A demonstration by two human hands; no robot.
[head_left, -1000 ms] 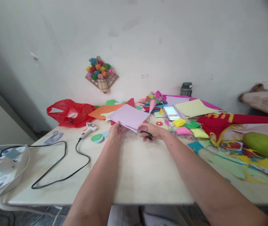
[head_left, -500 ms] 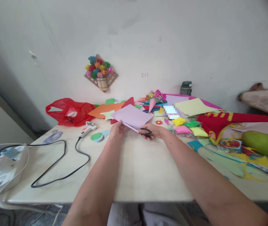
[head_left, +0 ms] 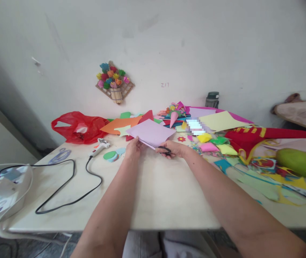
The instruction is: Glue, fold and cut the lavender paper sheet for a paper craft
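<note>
A lilac sheet of paper [head_left: 151,132] is held up just above the table, its near edge toward me. My left hand [head_left: 134,147] pinches that sheet at its near left edge. My right hand [head_left: 173,149] is closed round the handles of dark scissors [head_left: 164,151]. The scissor blades lie along the paper's near edge and are mostly hidden, so how wide they stand cannot be made out. Left of my left hand lie green and light-blue paper circles [head_left: 111,156].
A white glue gun [head_left: 101,146] with a black cord lies at left, near a red plastic bag [head_left: 79,127] and a white power box [head_left: 10,193]. Coloured paper scraps [head_left: 260,182], a green mango-like fruit [head_left: 299,163] and red cloth-like material [head_left: 249,139] cover the right side.
The scissors and my right hand have shifted slightly along the paper's near edge, where a narrow strip looks less separated. My left hand keeps its hold.
</note>
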